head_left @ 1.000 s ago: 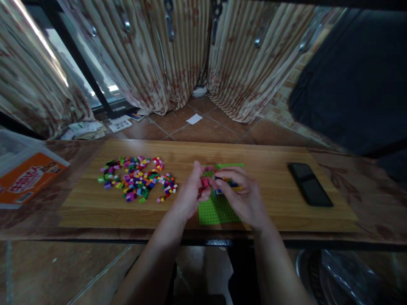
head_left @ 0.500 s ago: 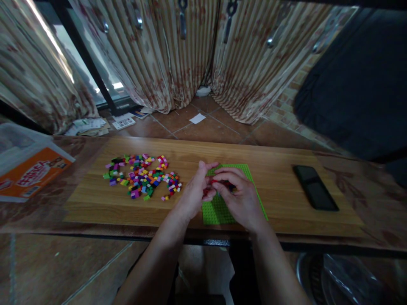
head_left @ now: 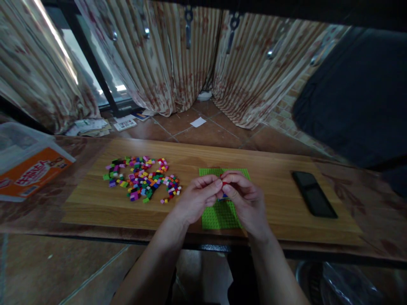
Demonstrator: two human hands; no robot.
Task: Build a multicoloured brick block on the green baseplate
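Both hands meet above a green studded baseplate (head_left: 219,216) on a wooden board (head_left: 273,178). My left hand (head_left: 197,201) is curled, its fingertips pinched against those of my right hand (head_left: 243,199). Between the fingertips shows a small red brick (head_left: 224,183). A bit of blue brick (head_left: 224,196) peeks out just below, over the baseplate. A heap of several small coloured bricks (head_left: 141,180) lies on the board to the left of my left hand.
A black phone (head_left: 313,194) lies on the board at the right. An orange and white box (head_left: 28,171) sits at the far left. Striped curtains (head_left: 190,55) hang behind, with papers (head_left: 92,126) on the tiled floor beyond the table.
My hands have drawn together and lifted slightly off the baseplate, fingertips now pinched on the red brick. The camera view has shifted a little.
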